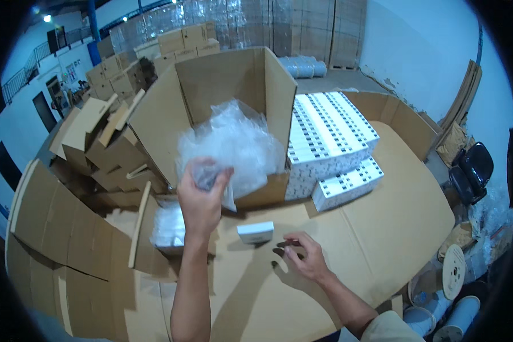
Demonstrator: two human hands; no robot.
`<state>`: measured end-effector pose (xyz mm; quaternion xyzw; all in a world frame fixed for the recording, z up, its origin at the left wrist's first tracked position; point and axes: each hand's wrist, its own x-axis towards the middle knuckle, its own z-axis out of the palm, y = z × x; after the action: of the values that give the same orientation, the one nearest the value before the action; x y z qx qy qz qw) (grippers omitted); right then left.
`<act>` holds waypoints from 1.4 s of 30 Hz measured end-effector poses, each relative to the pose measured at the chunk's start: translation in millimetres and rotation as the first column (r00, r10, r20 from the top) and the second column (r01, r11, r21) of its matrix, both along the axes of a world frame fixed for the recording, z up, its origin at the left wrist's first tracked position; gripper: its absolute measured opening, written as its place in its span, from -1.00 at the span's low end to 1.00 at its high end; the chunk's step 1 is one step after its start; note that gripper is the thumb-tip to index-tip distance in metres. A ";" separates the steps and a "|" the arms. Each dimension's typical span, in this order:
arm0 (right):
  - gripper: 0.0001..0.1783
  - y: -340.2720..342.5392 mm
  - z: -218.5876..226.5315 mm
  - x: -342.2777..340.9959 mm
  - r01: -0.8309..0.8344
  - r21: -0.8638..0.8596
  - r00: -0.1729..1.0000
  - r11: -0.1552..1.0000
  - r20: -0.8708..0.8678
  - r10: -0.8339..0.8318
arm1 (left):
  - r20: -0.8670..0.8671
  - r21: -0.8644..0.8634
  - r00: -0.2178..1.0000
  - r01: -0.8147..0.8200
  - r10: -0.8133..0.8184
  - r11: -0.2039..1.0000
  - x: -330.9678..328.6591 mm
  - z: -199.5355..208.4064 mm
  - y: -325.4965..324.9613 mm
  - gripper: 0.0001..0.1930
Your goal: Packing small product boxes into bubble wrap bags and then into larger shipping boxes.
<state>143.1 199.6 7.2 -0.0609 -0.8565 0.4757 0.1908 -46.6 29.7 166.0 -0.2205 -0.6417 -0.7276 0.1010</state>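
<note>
My left hand (202,196) is raised in front of an open cardboard box (211,85) and grips a crumpled piece of clear plastic wrap (208,174). The box is filled with more crumpled clear plastic (233,139). My right hand (305,257) rests low on the cardboard-covered table (382,216), fingers curled around a small dark object I cannot make out. A small white box (255,232) lies on the table just left of my right hand.
A stack of white printed cartons (330,142) stands right of the open box. Folded and assembled cardboard boxes (97,142) pile up on the left. A clear bag of white items (168,225) sits by my left forearm. Spools (453,271) and a dark chair (470,171) are at right.
</note>
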 end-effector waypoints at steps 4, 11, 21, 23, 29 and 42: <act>-0.59 -7.8 6.0 3.0 -0.164 -0.446 0.972 0.880 -0.226 0.067 | -0.070 -0.246 0.997 -0.046 0.030 0.968 67.8 -64.2 -25.6 -0.72; -0.60 -33.5 1.2 2.9 -0.123 -0.281 0.981 0.952 -0.181 0.073 | 0.279 -0.433 0.957 0.205 -0.085 0.878 114.7 -148.8 -45.3 -0.69; -0.86 -32.7 -5.3 -1.8 -0.032 -0.300 0.999 0.953 0.008 0.036 | 0.436 -0.164 0.895 0.177 -0.090 0.970 99.5 -174.5 -44.7 -0.63; -0.84 -33.0 -2.1 -0.9 -0.044 -0.237 0.998 0.970 0.042 0.055 | 0.494 -0.060 0.869 0.070 -0.032 0.996 97.2 -180.1 -42.0 -0.56; -0.77 -35.9 4.2 -2.8 -0.113 -0.102 0.993 0.988 0.034 0.116 | 0.597 0.124 0.790 0.084 -0.142 0.989 99.6 -172.3 -45.7 -0.72; -0.74 -25.8 -4.9 -3.1 -0.011 -0.528 0.996 0.849 -0.076 -0.035 | 0.497 -0.033 0.820 0.344 -0.283 0.938 122.3 -159.9 -37.7 -0.73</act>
<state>140.0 173.8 2.3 -0.0965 -0.6839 0.6935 0.2050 75.8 -8.0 6.1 -0.1395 -0.6440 -0.7258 -0.1977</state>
